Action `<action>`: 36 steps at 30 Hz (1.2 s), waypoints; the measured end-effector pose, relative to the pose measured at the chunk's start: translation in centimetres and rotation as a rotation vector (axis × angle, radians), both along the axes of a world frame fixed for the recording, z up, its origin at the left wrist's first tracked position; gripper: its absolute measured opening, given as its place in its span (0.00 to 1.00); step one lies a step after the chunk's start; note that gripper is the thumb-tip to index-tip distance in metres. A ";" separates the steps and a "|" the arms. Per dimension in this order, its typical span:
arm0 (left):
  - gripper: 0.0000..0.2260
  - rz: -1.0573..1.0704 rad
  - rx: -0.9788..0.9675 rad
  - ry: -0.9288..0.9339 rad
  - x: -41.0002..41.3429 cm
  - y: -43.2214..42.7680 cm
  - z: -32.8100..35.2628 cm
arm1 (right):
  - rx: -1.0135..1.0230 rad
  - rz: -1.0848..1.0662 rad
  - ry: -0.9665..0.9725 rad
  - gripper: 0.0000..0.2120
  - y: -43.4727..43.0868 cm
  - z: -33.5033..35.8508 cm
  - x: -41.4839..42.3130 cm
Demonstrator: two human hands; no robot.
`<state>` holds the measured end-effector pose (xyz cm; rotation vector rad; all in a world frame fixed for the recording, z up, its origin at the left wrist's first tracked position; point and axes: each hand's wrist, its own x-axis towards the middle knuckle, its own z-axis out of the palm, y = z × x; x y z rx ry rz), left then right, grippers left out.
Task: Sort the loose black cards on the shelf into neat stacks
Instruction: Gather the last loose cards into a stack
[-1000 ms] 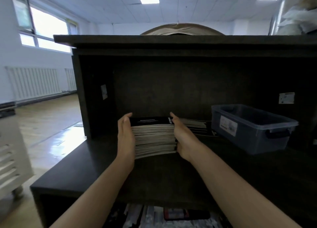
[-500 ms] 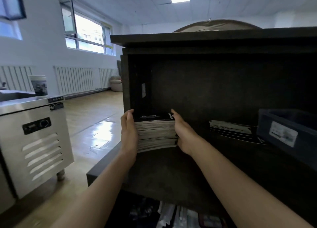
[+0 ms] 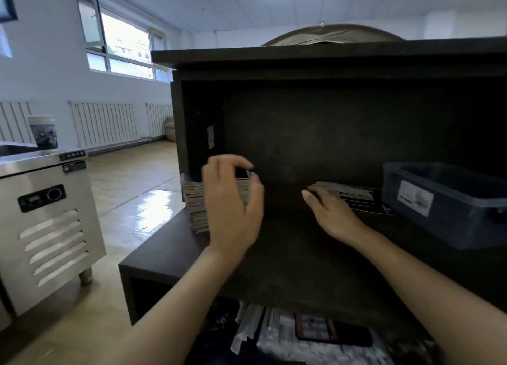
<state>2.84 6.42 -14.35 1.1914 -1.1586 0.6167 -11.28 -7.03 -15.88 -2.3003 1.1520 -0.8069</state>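
Here the tall stack of cards (image 3: 196,208) stands at the far left end of the shelf (image 3: 288,260), tucked against the left wall of the dark cabinet (image 3: 329,62). The left hand (image 3: 233,202) hangs in front of the stack's right part, hiding it, with the fingers curled loosely over the top edge and the thumb apart from them; whether it touches the cards cannot be told. The right hand (image 3: 329,213) lies well to the right of that stack, palm down and fingers stretched out flat, resting at the near left end of a lower, fanned pile of loose cards (image 3: 354,197). That pile lies between the right hand and a grey plastic bin (image 3: 444,202), which sits at the right end of the shelf just beside the loose cards.
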 end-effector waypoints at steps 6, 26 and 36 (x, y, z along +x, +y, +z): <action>0.12 -0.228 0.853 -0.225 -4.7 -6.6 -2.5 | -0.053 -0.128 0.261 0.27 -3.7 -2.0 -6.8; 0.10 -0.203 0.905 -0.055 -0.1 -13.5 -4.4 | -0.083 -0.074 0.741 0.50 -18.1 -0.2 -4.8; 0.20 -0.259 0.879 -0.044 -0.6 -12.4 -4.0 | -0.386 0.136 0.873 0.24 -11.9 1.2 -4.9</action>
